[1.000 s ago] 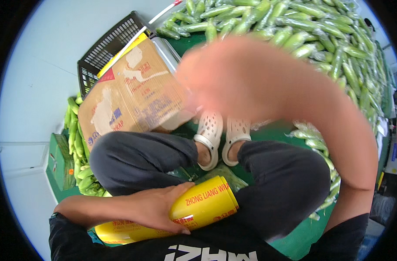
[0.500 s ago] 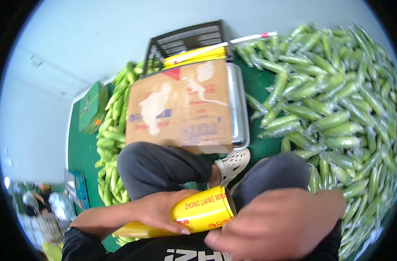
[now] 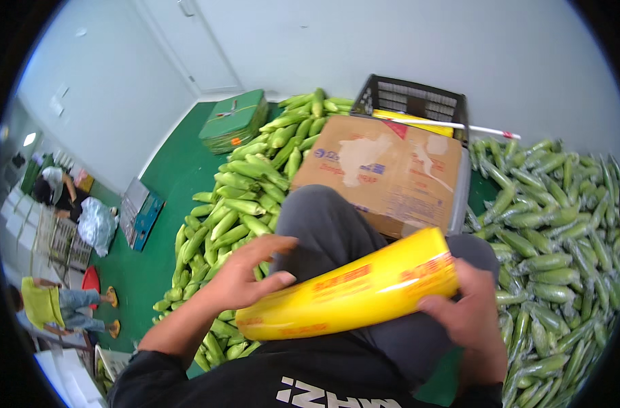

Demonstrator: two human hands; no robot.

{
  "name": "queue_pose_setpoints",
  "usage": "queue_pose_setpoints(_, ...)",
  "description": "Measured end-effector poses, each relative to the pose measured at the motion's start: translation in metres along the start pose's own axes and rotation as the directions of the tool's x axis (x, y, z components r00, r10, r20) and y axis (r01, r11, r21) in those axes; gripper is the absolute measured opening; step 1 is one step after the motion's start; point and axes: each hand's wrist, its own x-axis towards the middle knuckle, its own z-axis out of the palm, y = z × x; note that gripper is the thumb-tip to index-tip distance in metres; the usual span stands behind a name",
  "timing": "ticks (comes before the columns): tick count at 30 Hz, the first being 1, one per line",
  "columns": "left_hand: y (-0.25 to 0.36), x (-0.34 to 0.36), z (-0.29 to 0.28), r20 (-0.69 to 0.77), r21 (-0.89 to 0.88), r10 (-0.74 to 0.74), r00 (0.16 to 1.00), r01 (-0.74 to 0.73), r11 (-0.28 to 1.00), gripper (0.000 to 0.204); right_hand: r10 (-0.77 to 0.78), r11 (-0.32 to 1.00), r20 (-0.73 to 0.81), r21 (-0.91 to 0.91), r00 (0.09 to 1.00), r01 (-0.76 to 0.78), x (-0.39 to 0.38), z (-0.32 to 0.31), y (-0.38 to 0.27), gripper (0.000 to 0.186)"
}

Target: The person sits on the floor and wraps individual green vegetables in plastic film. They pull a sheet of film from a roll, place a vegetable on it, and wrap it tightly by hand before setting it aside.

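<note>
A long yellow roll of plastic wrap (image 3: 347, 289) with red print lies slantwise across my lap, its right end higher. My right hand (image 3: 472, 302) grips that right end, thumb on the near side. My left hand (image 3: 249, 272) is by the left end, fingers stretched and apart; its thumb rests at the roll's upper edge, not wrapped round it. Beyond my knees stands a worn cardboard box (image 3: 391, 173) with torn patches on its top.
Unwrapped green corn cobs (image 3: 235, 197) are heaped at left; film-wrapped corn cobs (image 3: 548, 265) pile up at right. A black crate (image 3: 419, 98) with a white stick (image 3: 453, 124) across it sits behind the box. Green case (image 3: 235, 119) and people (image 3: 45, 302) are farther left.
The view has swung left, showing more of the room. The roll has come up and turned more broadside, my left hand has opened off it, and my right hand now grips its end.
</note>
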Motion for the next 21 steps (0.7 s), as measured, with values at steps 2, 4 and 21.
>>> queue_pose_setpoints(2,-0.038,-0.049,-0.006,-0.288,0.309,-0.169,0.943,0.259,0.915,0.047,0.087,0.995,-0.085,0.055,0.993,-0.083,0.002,-0.008,0.010,0.029)
queue_pose_setpoints(4,-0.058,-0.102,-0.003,-0.287,0.197,-0.644,0.709,0.702,0.685,0.053,0.044,0.984,-0.085,0.174,0.995,-0.029,0.010,-0.007,0.010,0.029)
queue_pose_setpoints(21,-0.001,-0.089,-0.024,-0.234,-0.715,-0.347,0.908,0.081,0.694,0.054,-0.055,0.995,-0.075,0.083,0.996,0.061,0.086,-0.058,0.021,0.043)
